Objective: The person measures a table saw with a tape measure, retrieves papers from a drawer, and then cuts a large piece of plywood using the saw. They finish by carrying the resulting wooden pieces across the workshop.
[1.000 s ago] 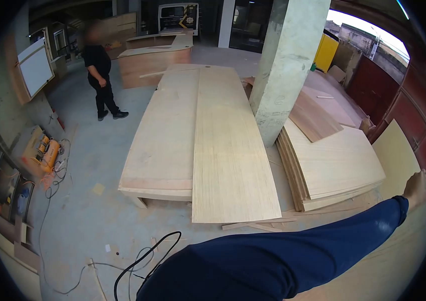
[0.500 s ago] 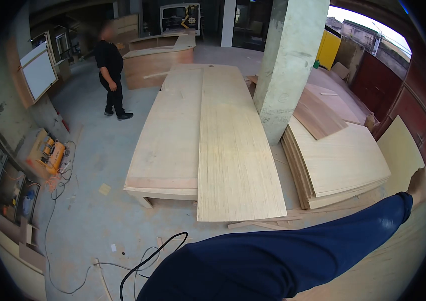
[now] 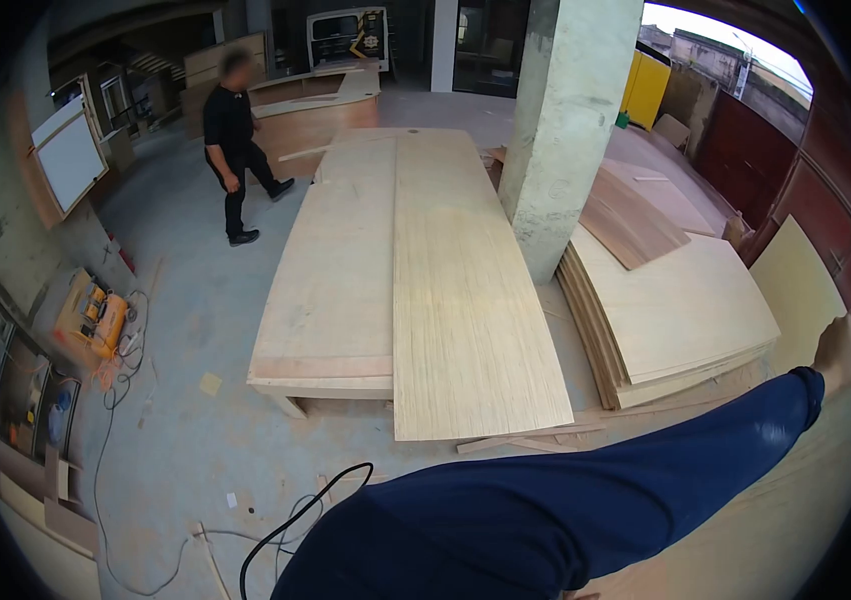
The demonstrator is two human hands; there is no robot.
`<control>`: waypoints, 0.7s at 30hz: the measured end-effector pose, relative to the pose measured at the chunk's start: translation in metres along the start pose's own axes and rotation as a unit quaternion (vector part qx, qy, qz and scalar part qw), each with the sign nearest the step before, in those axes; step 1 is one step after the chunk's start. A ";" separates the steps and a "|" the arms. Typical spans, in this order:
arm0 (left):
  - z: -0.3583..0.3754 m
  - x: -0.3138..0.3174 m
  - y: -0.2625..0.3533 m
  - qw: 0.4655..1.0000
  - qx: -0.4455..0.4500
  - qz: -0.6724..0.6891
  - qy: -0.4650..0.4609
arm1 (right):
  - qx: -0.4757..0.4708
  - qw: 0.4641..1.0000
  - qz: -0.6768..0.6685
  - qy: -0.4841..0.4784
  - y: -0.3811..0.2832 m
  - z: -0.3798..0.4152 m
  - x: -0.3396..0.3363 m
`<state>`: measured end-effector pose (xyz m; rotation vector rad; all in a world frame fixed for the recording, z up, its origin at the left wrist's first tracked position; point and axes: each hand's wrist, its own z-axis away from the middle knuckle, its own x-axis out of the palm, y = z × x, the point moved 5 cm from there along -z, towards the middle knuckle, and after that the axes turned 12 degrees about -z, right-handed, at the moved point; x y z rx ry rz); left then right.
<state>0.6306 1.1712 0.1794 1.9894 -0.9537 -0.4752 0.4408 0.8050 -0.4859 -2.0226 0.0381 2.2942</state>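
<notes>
My left arm, in a dark blue sleeve, stretches across the bottom of the view to the right. At its end my left hand (image 3: 842,345) is bent at the wrist and closed at the far edge of a plywood sheet (image 3: 745,530), its fingertips partly lost in the dark rim. The sheet fills the lower right, beneath the arm. My right hand does not show; a pale sliver at the bottom edge is too small to name. Past my arm, a long light-grained panel (image 3: 465,300) lies over a wider wooden board (image 3: 330,270) on a low wooden base, overhanging its near end.
A concrete pillar (image 3: 570,140) stands right of the boards, beside stacked plywood sheets (image 3: 685,310). A person (image 3: 233,140) in black is at the left, near a curved wooden counter (image 3: 325,115). An orange compressor (image 3: 105,320), a hose, cables and wood strips lie on the floor.
The person in black has turned and stepped toward the boards, legs now apart. The view has shifted slightly. My left hand stays at the plywood sheet's edge.
</notes>
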 end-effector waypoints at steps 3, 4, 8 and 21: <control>-0.001 0.000 -0.001 1.000 -0.001 -0.002 0.001 | -0.036 0.998 0.030 0.045 -0.006 0.005 -0.006; 0.000 0.000 -0.001 1.000 -0.002 -0.001 0.001 | 0.018 0.986 -0.147 -0.078 -0.028 0.028 -0.051; 0.001 -0.001 0.000 1.000 0.000 -0.005 0.002 | 0.032 0.987 -0.148 -0.049 -0.023 0.026 -0.040; 0.008 -0.018 0.013 0.999 -0.011 -0.005 -0.035 | -0.051 0.962 0.055 0.261 -0.015 0.017 -0.016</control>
